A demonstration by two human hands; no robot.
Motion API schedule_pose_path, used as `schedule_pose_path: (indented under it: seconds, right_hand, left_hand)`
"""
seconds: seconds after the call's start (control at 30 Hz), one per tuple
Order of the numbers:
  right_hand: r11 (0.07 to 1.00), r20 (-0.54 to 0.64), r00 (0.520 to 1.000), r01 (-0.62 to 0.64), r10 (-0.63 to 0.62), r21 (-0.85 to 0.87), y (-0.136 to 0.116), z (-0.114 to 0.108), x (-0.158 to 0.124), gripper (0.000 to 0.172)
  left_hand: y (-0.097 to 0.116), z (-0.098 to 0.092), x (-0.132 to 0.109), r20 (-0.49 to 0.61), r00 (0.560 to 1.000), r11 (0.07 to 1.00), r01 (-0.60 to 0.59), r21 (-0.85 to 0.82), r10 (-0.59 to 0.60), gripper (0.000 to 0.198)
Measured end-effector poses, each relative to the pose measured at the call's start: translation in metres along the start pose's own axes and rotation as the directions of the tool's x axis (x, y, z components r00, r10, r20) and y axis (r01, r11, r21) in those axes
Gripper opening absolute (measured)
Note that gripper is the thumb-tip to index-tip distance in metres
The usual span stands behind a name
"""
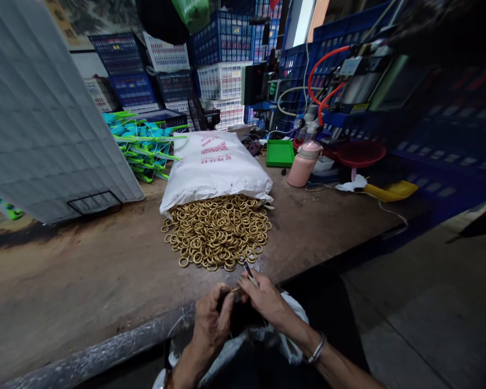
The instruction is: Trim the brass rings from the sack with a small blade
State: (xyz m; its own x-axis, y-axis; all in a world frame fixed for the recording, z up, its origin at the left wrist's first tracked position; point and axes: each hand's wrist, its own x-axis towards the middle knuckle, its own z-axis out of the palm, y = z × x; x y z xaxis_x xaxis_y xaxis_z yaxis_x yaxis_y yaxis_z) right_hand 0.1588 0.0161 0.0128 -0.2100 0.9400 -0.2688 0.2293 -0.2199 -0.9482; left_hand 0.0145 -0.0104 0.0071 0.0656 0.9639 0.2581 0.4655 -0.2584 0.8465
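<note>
My left hand (214, 316) is at the table's front edge, thumb and fingers pinched on a gold ring (235, 290). Close beside it, my right hand (267, 300) is wrapped round a slim pen-like tool (249, 271) with a dark tip pointing away from me. The right fingertips meet the left ones at the ring; whether they grip it too is hidden. Just beyond both hands lies a heap of gold rings (218, 232), spilling from the mouth of a white woven sack (222, 170) with red print. A plastic bag (294, 313) spreads below my hands over my lap.
A grey ribbed panel (52, 108) stands on the left, beside green and blue plastic pieces (146, 143). Toward the back right are a pink bottle (303, 165), a green tray (280, 153), a red bowl (360, 154) and a yellow scoop (392, 190). Stacked crates (222, 81) fill the background.
</note>
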Motion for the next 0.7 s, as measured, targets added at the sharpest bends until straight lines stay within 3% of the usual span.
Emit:
schedule_pose_path:
  seconds: [0.1, 0.17, 0.27, 0.33, 0.43, 0.53, 0.7]
  right_hand:
    - [0.993, -0.023, 0.997, 0.072, -0.075, -0.097, -0.006, 0.0, -0.001, 0.028]
    - [0.992, -0.026, 0.997, 0.064, -0.067, -0.106, -0.008, 0.002, -0.002, 0.026]
    - [0.99, -0.036, 0.997, 0.059, -0.064, -0.127, -0.01, 0.004, -0.002, 0.022]
    - [0.988, -0.051, 0.995, 0.073, -0.08, -0.133, -0.01, 0.005, -0.002, 0.021]
    - [0.986, -0.054, 0.992, 0.102, -0.11, -0.134, -0.01, 0.004, -0.001, 0.021]
    - [0.978, -0.037, 0.991, 0.124, -0.132, -0.166, -0.007, 0.002, 0.001, 0.024]
    - [0.887, 0.005, 0.98, 0.18, -0.197, -0.425, -0.001, -0.003, -0.002, 0.012]
  left_hand:
    - [0.002, 0.001, 0.002, 0.04, 0.996, 0.994, 0.079, -0.072, -0.077, 0.016]
    - [0.003, 0.003, 0.002, 0.113, 0.976, 0.963, 0.204, -0.175, -0.186, 0.02]
    - [0.006, 0.005, 0.001, 0.268, 0.89, 0.817, 0.448, -0.363, -0.369, 0.029]
    - [0.009, 0.004, -0.001, 0.351, 0.836, 0.706, 0.546, -0.451, -0.422, 0.034]
    - [0.013, 0.002, -0.002, 0.407, 0.811, 0.624, 0.584, -0.519, -0.42, 0.036]
    - [0.015, 0.0, -0.003, 0.412, 0.818, 0.591, 0.574, -0.566, -0.401, 0.033]
    - [0.011, 0.002, -0.004, 0.357, 0.824, 0.572, 0.563, -0.597, -0.439, 0.031]
